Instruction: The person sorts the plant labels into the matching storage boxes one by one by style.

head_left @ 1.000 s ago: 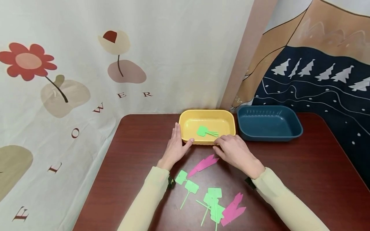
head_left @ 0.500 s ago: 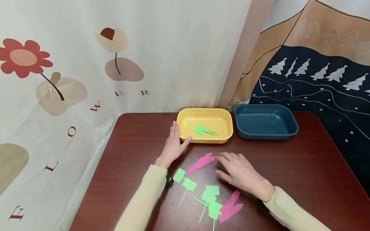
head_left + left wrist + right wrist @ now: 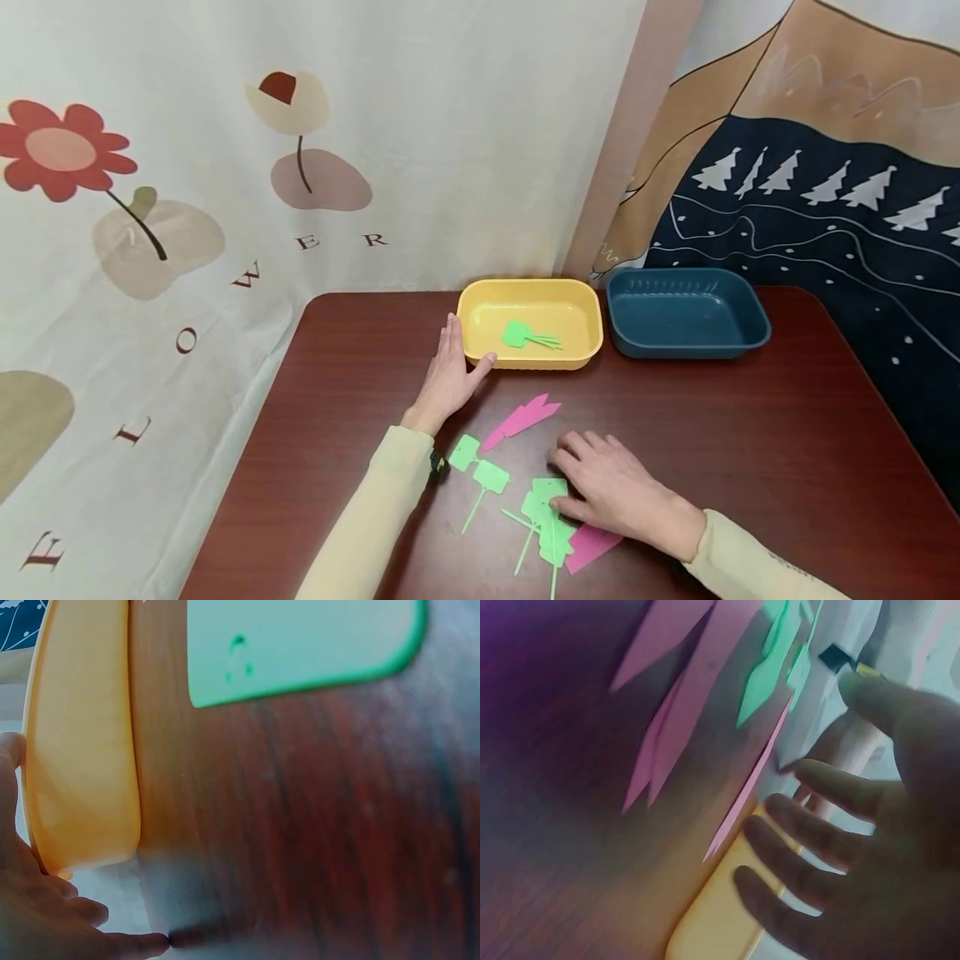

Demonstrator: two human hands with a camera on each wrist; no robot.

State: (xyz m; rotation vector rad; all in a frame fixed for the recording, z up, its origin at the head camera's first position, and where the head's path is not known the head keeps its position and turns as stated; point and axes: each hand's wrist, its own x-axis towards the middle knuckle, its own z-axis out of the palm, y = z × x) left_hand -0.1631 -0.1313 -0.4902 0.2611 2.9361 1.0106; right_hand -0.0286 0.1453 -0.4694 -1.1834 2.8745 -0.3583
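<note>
My left hand [image 3: 446,379] rests against the left front corner of a yellow basin [image 3: 528,364], its fingers straight along the side and the thumb at the front rim. A few green plant labels [image 3: 516,334] lie inside that basin. My right hand [image 3: 618,487] hovers above the table with nothing in its fingers, as the right wrist view also shows. Just under its thumb is a pile of green plant labels [image 3: 555,542]. Pink pointed strips [image 3: 592,547] lie partly hidden beneath this hand. More pink strips [image 3: 520,421] and two green labels [image 3: 491,477] lie between the hands.
A dark blue basin [image 3: 686,343] stands to the right of the yellow one, at the back edge of the brown table [image 3: 825,450]. Behind the table hangs a printed curtain [image 3: 465,150].
My right hand has left the yellow basin's front rim and moved back toward the green label pile, now covering part of the nearer pink strips. The left hand has kept its place at the basin.
</note>
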